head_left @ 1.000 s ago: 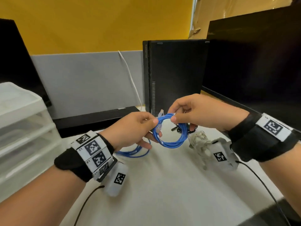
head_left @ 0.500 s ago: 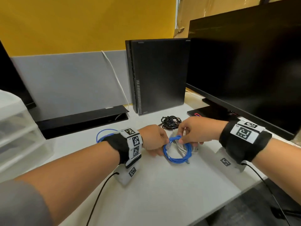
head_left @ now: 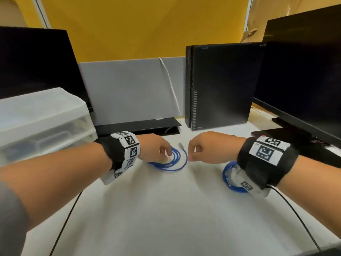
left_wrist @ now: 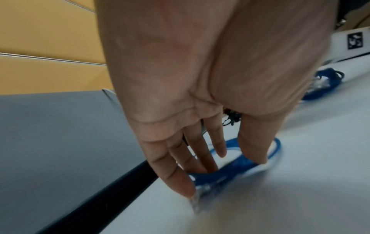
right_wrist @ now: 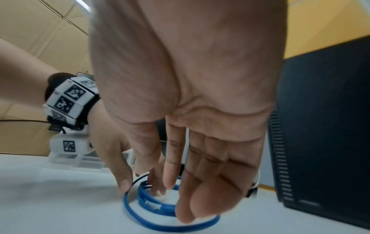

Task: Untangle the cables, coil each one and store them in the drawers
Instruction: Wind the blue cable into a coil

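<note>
A coiled blue cable (head_left: 177, 163) lies flat on the white table (head_left: 166, 209) between my hands, its clear plug (head_left: 180, 145) sticking up at the far rim. My left hand (head_left: 166, 154) reaches down onto its left side; in the left wrist view the straight fingers (left_wrist: 206, 164) stand inside the blue coil (left_wrist: 230, 171) and the thumb touches its rim. My right hand (head_left: 191, 156) hangs relaxed at the coil's right edge, fingertips (right_wrist: 186, 218) brushing the blue loops (right_wrist: 160, 224) and holding nothing. A second blue coil (head_left: 226, 178) lies under my right wrist.
A translucent drawer unit (head_left: 46, 115) stands at the left, its drawers closed. A black computer tower (head_left: 221, 84) stands behind the hands and a monitor (head_left: 304, 80) at the right. A small black cable bundle (left_wrist: 232, 117) lies farther back on the table.
The coil that both hands held in the air now lies on the table under my right wrist. Both hands have moved to the other blue coil.
</note>
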{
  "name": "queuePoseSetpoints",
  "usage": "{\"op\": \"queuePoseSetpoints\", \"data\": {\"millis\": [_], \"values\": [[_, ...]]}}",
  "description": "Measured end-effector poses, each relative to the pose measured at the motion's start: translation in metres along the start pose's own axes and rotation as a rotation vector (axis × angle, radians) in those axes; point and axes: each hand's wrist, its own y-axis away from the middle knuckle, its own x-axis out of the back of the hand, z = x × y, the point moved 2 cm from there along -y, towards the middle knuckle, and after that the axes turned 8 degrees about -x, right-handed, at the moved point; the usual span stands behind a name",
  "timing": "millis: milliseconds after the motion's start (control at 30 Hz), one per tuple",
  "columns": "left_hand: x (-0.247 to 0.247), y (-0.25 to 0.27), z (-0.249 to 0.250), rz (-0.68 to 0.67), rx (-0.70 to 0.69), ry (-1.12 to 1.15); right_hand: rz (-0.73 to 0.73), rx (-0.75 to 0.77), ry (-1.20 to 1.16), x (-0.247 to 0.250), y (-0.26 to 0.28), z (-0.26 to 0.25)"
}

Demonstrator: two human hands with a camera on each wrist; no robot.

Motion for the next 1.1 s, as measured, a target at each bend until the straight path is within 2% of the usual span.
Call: {"op": "queuePoseSetpoints", "data": {"millis": [100,200,267,400,500,567,633,700,767,867,1100], "values": [[-0.023,0.012,-0.015,-0.041,-0.022,-0.087,-0.043,0.048,-0.015,-0.017,-0.02,-0.025],[-0.038,0.019,-0.028,0.015,-0.019,-0.054,-0.128,0.043,-0.018,-0.038,-0.032,-0.038],[-0.042,0.025,-0.035,0.052,-0.046,-0.037,-0.089,0.06,-0.022,-0.047,-0.037,-0.043],[-0.028,0.042,-0.045,0.275,-0.105,0.09,0.014,0.108,-0.104,-0.04,-0.036,-0.048],[-0.011,0.055,-0.051,0.407,-0.062,0.372,0.008,0.119,-0.195,-0.038,-0.035,-0.05],[-0.007,0.061,-0.05,0.47,-0.068,0.57,0.044,0.074,-0.399,-0.04,-0.036,-0.053],[-0.007,0.066,-0.049,0.537,-0.064,0.649,0.018,-0.015,-0.806,-0.038,-0.037,-0.056],[-0.008,0.071,-0.047,0.589,-0.083,0.556,-0.032,-0.101,-1.093,-0.031,-0.036,-0.059],[-0.009,0.075,-0.046,0.622,-0.117,0.413,-0.063,-0.172,-1.192,-0.026,-0.036,-0.062],[-0.009,0.082,-0.042,0.608,-0.131,0.389,-0.045,-0.215,-1.201,-0.026,-0.037,-0.067],[-0.006,0.09,-0.039,0.63,-0.177,0.134,0.187,-0.192,-1.21,-0.018,-0.037,-0.069]]}}
